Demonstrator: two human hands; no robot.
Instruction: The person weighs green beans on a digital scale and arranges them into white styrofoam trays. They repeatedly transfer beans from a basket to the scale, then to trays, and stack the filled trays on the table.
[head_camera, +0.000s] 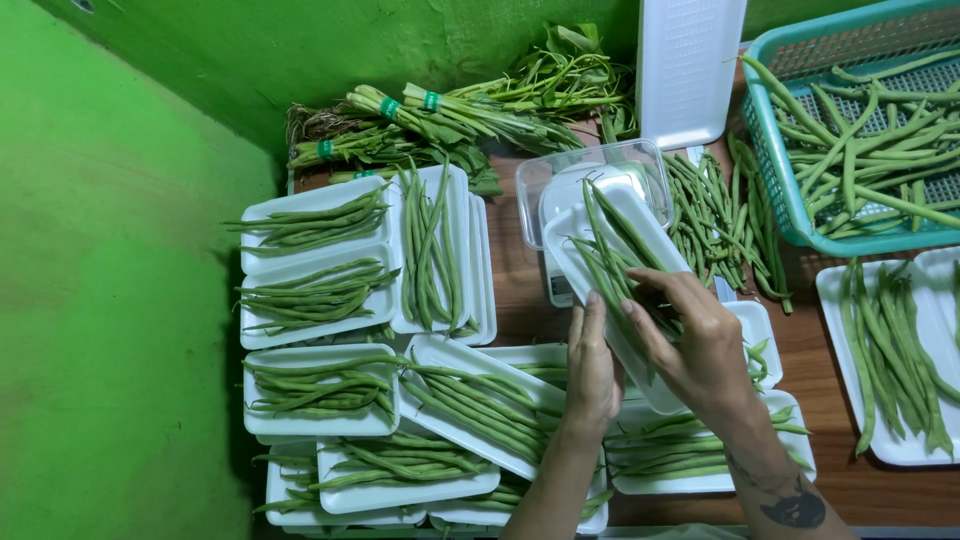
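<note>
Item: white foam tray (655, 235) of long green beans (608, 262), tilted lengthwise over a small scale (560, 285) near the middle of the bench (515, 285); right hand (695, 345) lies on the tray's near half, fingers curled loosely over the beans and the tray edge, grip partly closed on them; left hand (590, 365) stands just beside the tray's left edge, fingers straight and together, fingertips touching the beans, grasping nothing.

Surface: brown wooden bench, bare in strips between the goods.

Left part: filled foam trays (320, 300) of beans, set close and overlapping in rows, some stacked.

Behind the scale: clear plastic tub (540, 180); further back, banded bundles of leafy greens (420, 125) against the wall; a white ribbed board (690, 65) standing upright.

Right part: loose beans (715, 215) heaped on the wood; teal plastic basket (775, 150) with more beans inside; another white tray (840, 345) of beans at the right edge.

Room: bright green painted walls (130, 300) meeting in a corner at the back left; the bench pushed close into that corner.
</note>
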